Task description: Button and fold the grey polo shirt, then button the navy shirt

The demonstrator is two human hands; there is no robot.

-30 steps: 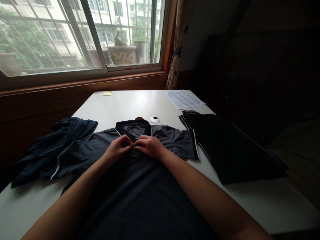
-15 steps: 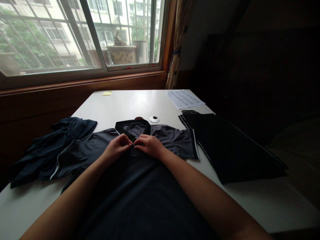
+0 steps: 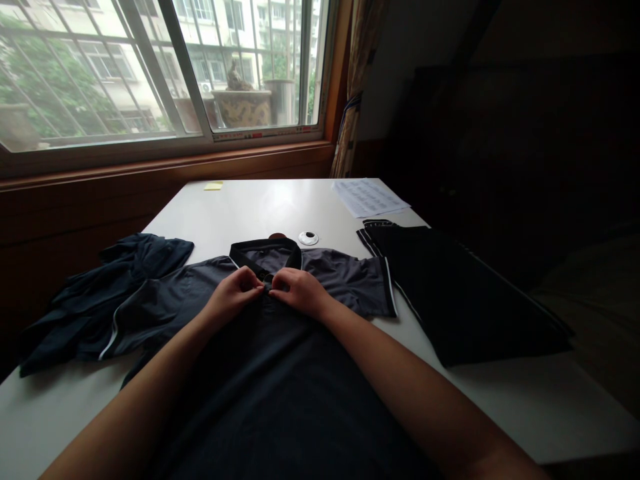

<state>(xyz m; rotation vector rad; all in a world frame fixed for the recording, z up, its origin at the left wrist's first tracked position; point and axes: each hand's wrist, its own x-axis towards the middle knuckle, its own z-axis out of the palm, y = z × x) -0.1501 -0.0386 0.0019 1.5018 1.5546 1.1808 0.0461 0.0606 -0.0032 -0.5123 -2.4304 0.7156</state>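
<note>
A dark polo shirt (image 3: 280,373) with white-edged sleeves lies face up in front of me, its black collar (image 3: 240,253) pointing away. Both hands meet at the front placket, just below the collar opening. My left hand (image 3: 237,292) pinches the placket's left side between thumb and index finger. Close beside it, my right hand (image 3: 299,289) pinches the other side, fingers curled. The fingertips hide the small part between them, so whether a button is held does not show.
The shirt lies on a white table (image 3: 250,207). Crumpled dark clothing (image 3: 100,293) is at left, a folded dark garment (image 3: 480,300) at right. Farther back are a white ring-shaped piece (image 3: 309,238), printed papers (image 3: 370,198) and a yellow sticky note (image 3: 213,186).
My right fingers have shifted slightly and curled more at the placket, opening a gap between thumb and index finger. The left hand keeps its pinch, and the shirt has stayed in place.
</note>
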